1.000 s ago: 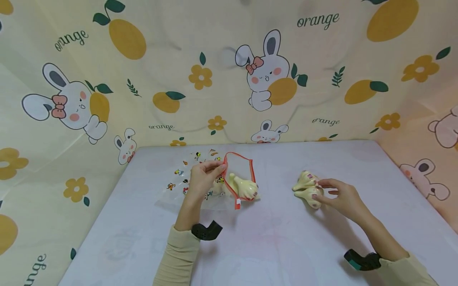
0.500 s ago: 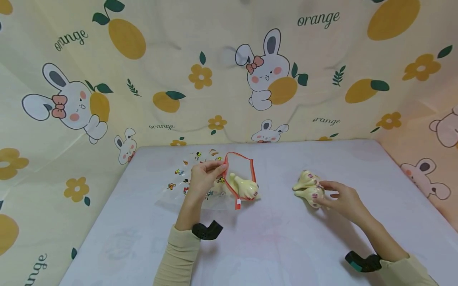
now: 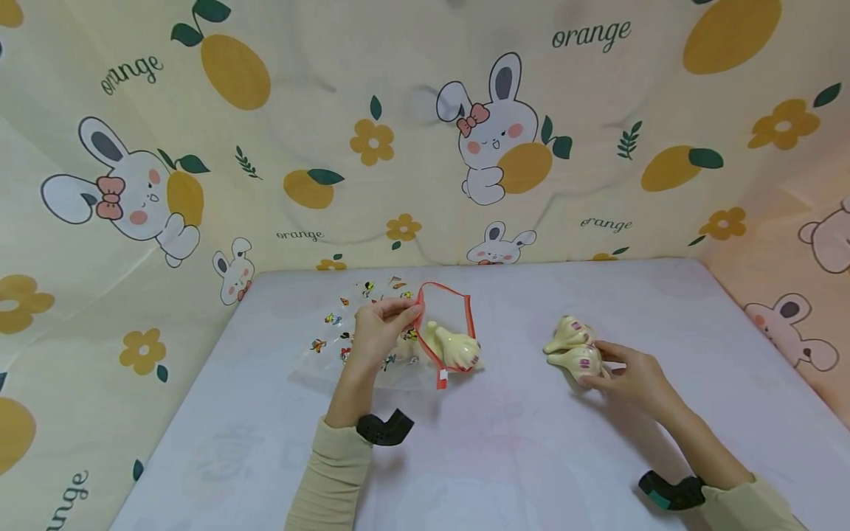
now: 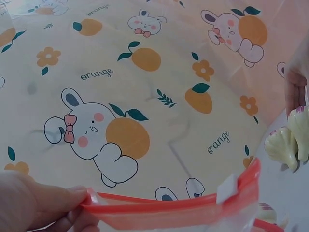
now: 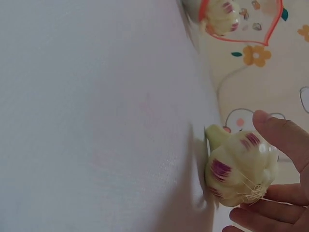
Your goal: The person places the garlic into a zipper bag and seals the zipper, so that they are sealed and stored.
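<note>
My left hand (image 3: 380,332) pinches the red zip edge of a clear zip bag (image 3: 330,372) printed with small cartoon figures. Its mouth gapes toward the right, and a cream garlic bulb (image 3: 460,350) lies just inside; a second stem-like shape beside it is unclear. Two more garlic bulbs lie side by side on the table at right, one farther back (image 3: 568,333) and one nearer (image 3: 576,363). At the nearer one is my right hand (image 3: 640,380), thumb and fingers spread about its root end. In the right wrist view the thumb (image 5: 285,137) stands apart from the purple-streaked bulb (image 5: 241,166).
A pale cloth-covered table (image 3: 505,457) reaches back to a cream curtain (image 3: 412,147) printed with rabbits and oranges. A white slider (image 4: 227,188) sits on the bag's red zip.
My right hand has drawn slightly to the right, its fingertips shifting from over the nearer garlic bulb to its root end. The left hand and the bag stay put.
</note>
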The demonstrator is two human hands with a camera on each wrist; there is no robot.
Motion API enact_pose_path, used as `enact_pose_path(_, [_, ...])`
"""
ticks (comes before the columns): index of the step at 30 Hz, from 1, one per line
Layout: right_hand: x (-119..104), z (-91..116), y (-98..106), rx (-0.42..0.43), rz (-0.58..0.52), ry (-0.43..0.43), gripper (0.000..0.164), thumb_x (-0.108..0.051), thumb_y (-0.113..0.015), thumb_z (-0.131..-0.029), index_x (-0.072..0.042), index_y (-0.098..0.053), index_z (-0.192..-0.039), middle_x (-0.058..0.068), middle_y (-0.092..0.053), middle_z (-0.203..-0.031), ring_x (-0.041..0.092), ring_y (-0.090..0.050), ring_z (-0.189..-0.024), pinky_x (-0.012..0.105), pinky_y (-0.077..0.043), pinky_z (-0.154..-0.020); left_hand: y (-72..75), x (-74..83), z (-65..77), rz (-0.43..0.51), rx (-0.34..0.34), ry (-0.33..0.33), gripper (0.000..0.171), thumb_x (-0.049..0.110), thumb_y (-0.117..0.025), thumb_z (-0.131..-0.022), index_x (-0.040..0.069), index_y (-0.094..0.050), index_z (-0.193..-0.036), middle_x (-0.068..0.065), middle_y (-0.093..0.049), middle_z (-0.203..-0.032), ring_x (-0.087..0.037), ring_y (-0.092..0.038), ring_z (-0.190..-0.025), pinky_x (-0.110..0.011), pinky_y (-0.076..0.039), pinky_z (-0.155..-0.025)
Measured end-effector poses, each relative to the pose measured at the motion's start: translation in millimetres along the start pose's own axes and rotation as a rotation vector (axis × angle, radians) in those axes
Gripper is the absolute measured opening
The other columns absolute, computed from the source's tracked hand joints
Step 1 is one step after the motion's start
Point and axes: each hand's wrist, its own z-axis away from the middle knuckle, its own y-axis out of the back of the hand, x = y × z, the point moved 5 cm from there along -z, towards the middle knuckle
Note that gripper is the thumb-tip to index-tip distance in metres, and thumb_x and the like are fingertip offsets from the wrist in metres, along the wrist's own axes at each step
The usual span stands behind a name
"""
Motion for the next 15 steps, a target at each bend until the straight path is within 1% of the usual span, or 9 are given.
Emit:
enact_pose_path(7, [0.3,0.3,-0.9,0.002,-0.007,-0.011,0.071,-0.028,-0.082,-0.076,0.01,-0.053,-0.129,0.034,-0.056,-0.129,0.044,-0.067,-0.098,0.043,-0.059,-0.077,0.7,1.4,0.7,-0.001,-0.001,-0.015,0.02,0.009,-0.07,-0.087,-0.002,-0.071,-0.104,-0.016,-0.073,-0.099,-0.002,-0.064,-0.074,-0.014,-0.056,-0.07])
enact_pose_path(11, [2.0,0.2,-1.3,-0.016,-0.009,-0.04,0.073,-0.03,-0.081,-0.076,0.01,-0.052,-0.13,0.036,-0.054,-0.129,0.045,-0.068,-0.097,0.041,-0.059,-0.074,0.9,2.3,0.8,-0.004,0.003,-0.017,0.019,0.009,-0.07,-0.087,-0.001,-0.071,-0.104,-0.015,-0.073,-0.098,-0.001,-0.064,-0.074,-0.014,-0.056,-0.07])
enact_pose_path(15, [0.7,0.0,-0.1,-0.016,-0.012,-0.038,0.072,-0.029,-0.081,-0.076,0.01,-0.053,-0.13,0.036,-0.054,-0.129,0.044,-0.068,-0.098,0.04,-0.059,-0.074,1.1,1.6,0.4,0.003,0.001,-0.015,0.02,0.008,-0.07,-0.087,-0.002,-0.071,-0.104,-0.014,-0.073,-0.098,-0.001,-0.064,-0.073,-0.014,-0.056,-0.069])
